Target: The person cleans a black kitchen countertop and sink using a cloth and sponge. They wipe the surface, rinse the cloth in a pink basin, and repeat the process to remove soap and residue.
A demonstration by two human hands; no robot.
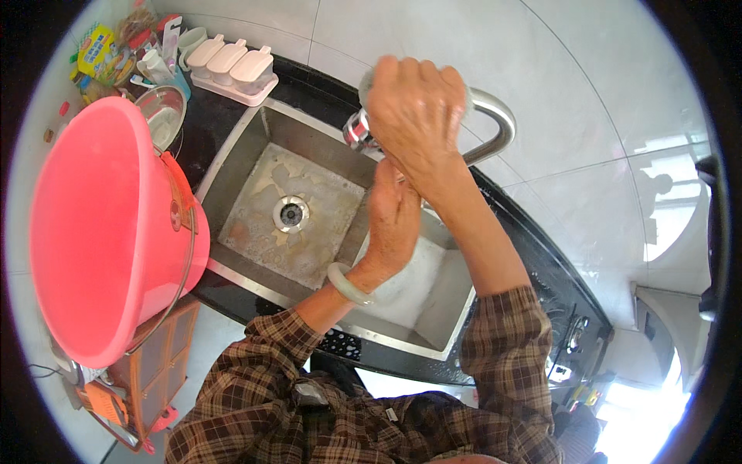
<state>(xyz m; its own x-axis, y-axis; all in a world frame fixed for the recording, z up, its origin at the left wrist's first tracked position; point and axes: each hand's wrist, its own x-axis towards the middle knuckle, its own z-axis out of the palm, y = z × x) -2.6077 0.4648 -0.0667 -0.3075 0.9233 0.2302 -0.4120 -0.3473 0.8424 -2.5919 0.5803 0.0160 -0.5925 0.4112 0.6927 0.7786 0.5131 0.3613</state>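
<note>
My right hand point(418, 107) is closed over a pale greyish cloth or pad point(467, 103), whose edges show at both sides of the fist. It lies against the metal faucet point(499, 124), with the curved spout to its right and a chrome end to its left. Just below, my left hand point(395, 217) is upright at the faucet, a pale bangle point(350, 284) on its wrist; its fingers are mostly hidden. Beneath both hands is a double steel sink point(232, 272). Foam and brownish residue surround the drain point(291, 214) in the left basin. White suds fill part of the right basin point(446, 290).
A large pink bucket point(87, 232) stands left of the sink. Behind it are a metal bowl point(162, 116), a lidded seasoning set point(235, 66) and several packets and bottles. A wooden cabinet point(162, 365) stands at lower left. Tiled wall point(556, 104) rises behind the faucet.
</note>
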